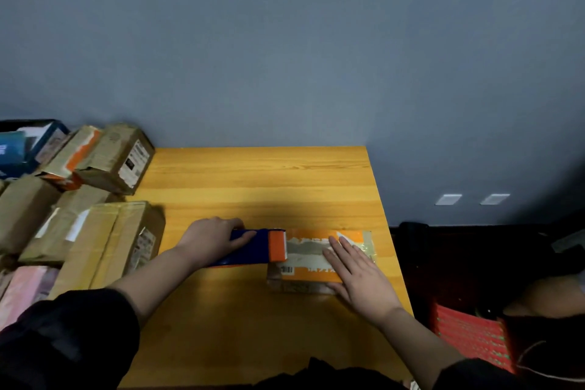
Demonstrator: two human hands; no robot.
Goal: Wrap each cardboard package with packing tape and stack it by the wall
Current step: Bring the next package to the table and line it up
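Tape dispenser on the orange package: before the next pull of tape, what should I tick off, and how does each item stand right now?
1. Package lies flat on the table: ok.
2. Right hand rests flat on the package, steadying it: ok.
3. Left hand grips the tape dispenser: ok.
4. Dispenser's orange end meets the package's left edge: ok.
5. Tape stuck down smoothly: cannot tell.
6. Room left on the stack of packages by the wall: cannot tell.

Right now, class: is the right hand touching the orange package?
Touching. The head view shows the right hand lying flat on the orange package, fingers straight across its top.
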